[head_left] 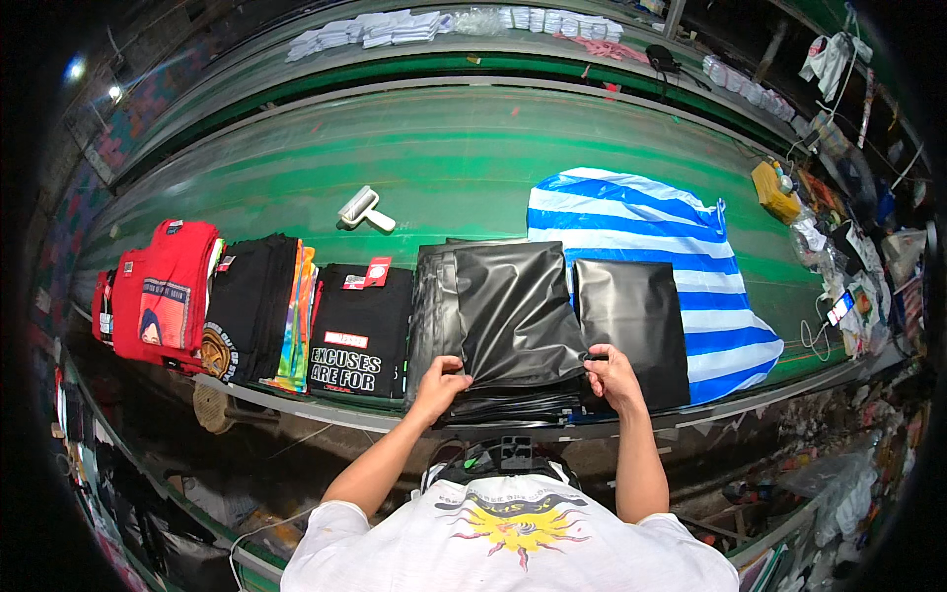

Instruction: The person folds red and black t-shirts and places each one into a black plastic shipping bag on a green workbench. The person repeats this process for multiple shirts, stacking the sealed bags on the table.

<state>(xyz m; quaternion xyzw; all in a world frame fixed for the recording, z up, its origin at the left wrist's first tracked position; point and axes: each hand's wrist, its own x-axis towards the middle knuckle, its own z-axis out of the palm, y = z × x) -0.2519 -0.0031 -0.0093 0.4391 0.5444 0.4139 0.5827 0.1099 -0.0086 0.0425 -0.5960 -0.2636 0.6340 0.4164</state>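
A glossy black plastic bag [514, 303] lies on a stack of black packages on the green table [444, 148]. My left hand [442, 385] pinches its near left edge between thumb and fingers. At its near right corner, my right hand [612, 376] grips the plastic in the same way. Whether the bag holds something cannot be told. Another flat black package [629, 318] lies just to the right, partly over a blue-and-white striped plastic sack [710, 296]. Left of the stack sits a pile of folded black T-shirts [361, 325] with printed lettering and a red tag.
Further left stand piles of black shirts [255, 296] and red shirts [166, 296]. A lint roller [366, 209] lies beyond the piles. White folded bundles [370, 29] line the far table. A phone with a cable [840, 308] and a yellow package [774, 192] are at the right.
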